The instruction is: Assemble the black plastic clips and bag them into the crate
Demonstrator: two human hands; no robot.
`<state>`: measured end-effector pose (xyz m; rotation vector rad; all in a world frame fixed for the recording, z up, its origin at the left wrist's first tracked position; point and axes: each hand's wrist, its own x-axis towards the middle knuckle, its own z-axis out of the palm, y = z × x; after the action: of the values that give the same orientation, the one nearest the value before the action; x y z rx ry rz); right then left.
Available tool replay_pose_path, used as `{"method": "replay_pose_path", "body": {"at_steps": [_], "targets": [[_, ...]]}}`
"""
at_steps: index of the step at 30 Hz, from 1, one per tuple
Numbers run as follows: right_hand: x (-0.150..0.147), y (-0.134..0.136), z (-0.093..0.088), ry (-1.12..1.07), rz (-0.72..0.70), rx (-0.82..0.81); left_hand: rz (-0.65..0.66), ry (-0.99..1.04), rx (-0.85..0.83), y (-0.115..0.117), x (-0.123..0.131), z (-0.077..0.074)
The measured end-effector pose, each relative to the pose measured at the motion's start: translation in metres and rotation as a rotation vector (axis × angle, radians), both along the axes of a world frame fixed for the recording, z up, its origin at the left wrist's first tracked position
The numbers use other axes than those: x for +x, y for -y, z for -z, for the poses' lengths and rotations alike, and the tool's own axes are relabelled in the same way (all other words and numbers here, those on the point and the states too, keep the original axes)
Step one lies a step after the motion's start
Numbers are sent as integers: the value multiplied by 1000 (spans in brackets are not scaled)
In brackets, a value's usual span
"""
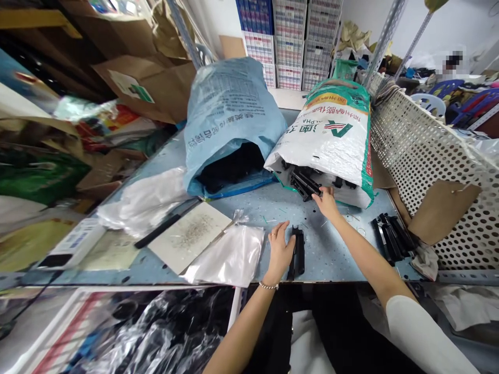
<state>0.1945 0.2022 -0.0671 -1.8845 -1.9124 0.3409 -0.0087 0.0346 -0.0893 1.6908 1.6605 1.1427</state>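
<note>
My right hand (326, 202) is at the mouth of the white and green woven sack (331, 124). Its thumb and fingers close on the end of a long black ridged part (306, 182), one of several dark parts lying in the opening. My left hand (280, 248) rests low over the table, fingers stretched out and holding nothing. Just right of its thumb, near the table's front edge, lies a black elongated part (297, 253). Farther right is a small pile of similar black parts (392, 236). What these parts are exactly, I cannot make out.
A blue sack (234, 104) with dark contents gapes beside the white one. Clear plastic bags (230, 254) and a cardboard sheet (191, 234) lie on the left. A perforated panel (440, 176) borders the right side. Below the front edge sits a plastic-wrapped load (156, 332).
</note>
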Motion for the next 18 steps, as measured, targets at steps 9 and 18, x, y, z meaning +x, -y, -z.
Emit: {"method": "replay_pose_path", "body": {"at_steps": [9,18], "targets": [[1,-22,-15,111,23,-188,53,245,-150,-6,-4,21],[-7,93,-27,114,-192,243,52,1074,-361,-18,5,-34]]}}
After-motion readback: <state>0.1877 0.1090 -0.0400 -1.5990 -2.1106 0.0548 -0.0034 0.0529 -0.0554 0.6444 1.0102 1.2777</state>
